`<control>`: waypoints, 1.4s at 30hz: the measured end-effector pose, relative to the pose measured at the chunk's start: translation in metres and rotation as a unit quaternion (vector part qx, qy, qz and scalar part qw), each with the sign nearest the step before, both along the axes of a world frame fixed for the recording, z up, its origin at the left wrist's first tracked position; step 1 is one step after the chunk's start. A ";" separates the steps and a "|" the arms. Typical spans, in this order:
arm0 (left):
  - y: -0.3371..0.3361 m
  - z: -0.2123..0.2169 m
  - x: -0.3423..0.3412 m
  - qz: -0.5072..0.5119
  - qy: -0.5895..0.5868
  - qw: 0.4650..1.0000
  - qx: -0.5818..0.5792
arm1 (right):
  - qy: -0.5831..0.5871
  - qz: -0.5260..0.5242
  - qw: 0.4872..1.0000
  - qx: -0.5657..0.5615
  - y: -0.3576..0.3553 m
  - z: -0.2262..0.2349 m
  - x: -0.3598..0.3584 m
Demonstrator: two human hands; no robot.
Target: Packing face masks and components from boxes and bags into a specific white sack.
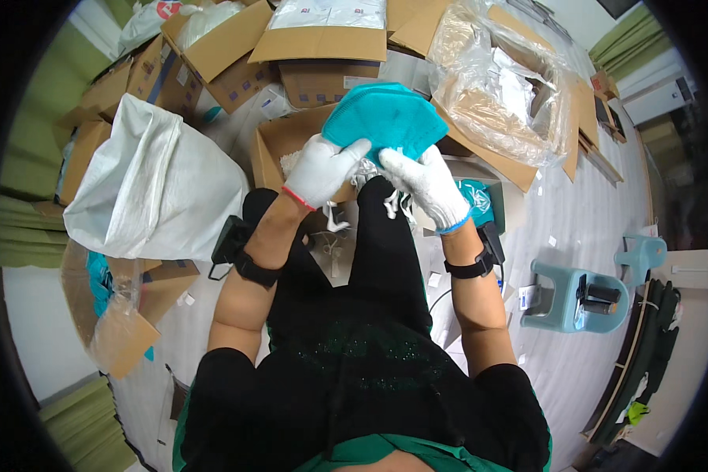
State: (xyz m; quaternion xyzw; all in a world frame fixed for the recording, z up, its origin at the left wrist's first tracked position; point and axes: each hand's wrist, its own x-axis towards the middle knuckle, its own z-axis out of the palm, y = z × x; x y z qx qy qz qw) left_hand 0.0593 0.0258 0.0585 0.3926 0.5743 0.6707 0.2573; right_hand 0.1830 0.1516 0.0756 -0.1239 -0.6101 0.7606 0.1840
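Observation:
Between both hands, above my knees, is a teal folded face mask with a wide, flared shape; whether it is one or a stack I cannot tell. My left hand, in a white knit glove with a red cuff, grips its lower left side, thumb pressed on the front. On the lower right side, my right hand in a white glove with a blue cuff holds it, thumb also on the front. White straps dangle below the hands. Most of the fingers behind the mask are hidden.
An open cardboard box lies just beyond my knees. Teal items in clear wrap fill a box at the right. A big white woven sack stands at the left. Farther off are a plastic-lined carton and a blue stool.

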 end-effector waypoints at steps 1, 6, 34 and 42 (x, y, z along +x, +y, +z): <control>0.003 -0.002 -0.001 -0.012 0.024 1.000 0.012 | 0.047 -0.032 0.998 -0.029 -0.004 -0.004 -0.002; 0.018 -0.011 -0.016 -0.033 -0.441 0.894 0.073 | 0.009 -0.094 0.995 -0.037 -0.027 -0.035 -0.015; 0.022 -0.068 0.023 0.224 -0.110 0.964 -0.095 | -0.269 -0.116 0.663 0.688 -0.044 -0.066 -0.026; -0.015 -0.064 -0.021 0.047 -0.308 0.948 -0.063 | -0.149 -0.160 0.952 0.216 -0.008 -0.046 0.015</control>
